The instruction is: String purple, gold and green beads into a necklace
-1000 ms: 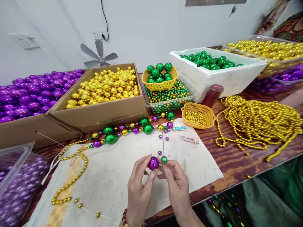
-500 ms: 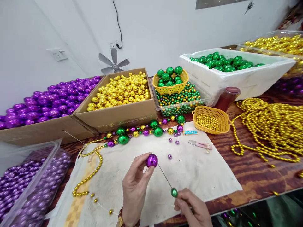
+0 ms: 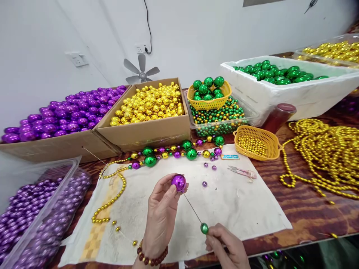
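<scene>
Between the fingertips of my left hand [image 3: 162, 209] is a large shiny purple bead [image 3: 178, 182], raised above a white cloth [image 3: 224, 209]. My right hand [image 3: 227, 244] is closed in a pinch at the lower right, on a long thin needle [image 3: 193, 209]. A green bead [image 3: 204, 228] sits on the needle just in front of those fingers. The needle's far end meets the lower side of the purple bead; whether it has entered the hole I cannot tell. Beyond the hands lies a strung bead garland [image 3: 171, 152] in green, gold and purple.
Boxes of purple beads [image 3: 70, 112] and gold beads [image 3: 151, 104] line the back. A yellow basket [image 3: 273, 144] of small gold beads stands right, near thread snips [image 3: 242, 172] and a heap of gold bead strands [image 3: 328, 153]. A clear bin [image 3: 64, 190] holds purple beads at left.
My left hand has turned, with its thumb now across the front of the purple bead, which is slightly higher. My right hand keeps its pinch. The whole view has shifted a little.
</scene>
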The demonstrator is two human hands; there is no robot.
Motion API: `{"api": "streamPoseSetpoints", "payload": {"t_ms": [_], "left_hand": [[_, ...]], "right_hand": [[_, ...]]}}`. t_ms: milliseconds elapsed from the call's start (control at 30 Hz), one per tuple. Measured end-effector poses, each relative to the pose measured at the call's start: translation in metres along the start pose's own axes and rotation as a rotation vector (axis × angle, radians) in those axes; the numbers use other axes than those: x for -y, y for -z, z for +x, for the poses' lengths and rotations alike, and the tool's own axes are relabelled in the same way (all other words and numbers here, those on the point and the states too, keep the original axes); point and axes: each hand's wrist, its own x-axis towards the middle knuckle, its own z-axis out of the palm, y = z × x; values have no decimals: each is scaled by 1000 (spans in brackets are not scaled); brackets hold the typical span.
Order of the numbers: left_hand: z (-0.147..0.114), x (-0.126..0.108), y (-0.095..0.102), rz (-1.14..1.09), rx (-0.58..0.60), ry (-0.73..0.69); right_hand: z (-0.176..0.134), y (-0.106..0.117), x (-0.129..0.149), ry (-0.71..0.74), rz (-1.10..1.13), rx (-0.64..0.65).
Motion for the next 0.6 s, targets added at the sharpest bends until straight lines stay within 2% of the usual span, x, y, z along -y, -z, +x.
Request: {"api": "streamPoseSetpoints", "payload": {"t_ms": [233,367,600], "left_hand": [[-10,10,2,101,21,-42],[-21,14,2,175,-8,-88],[-25,10,-1,154,-38,-92]], "right_hand": [[7,-10,-1,51,16,-50],[11,-16,-3,102,55,-112],[12,-20,-2,92,78,-166]]}}
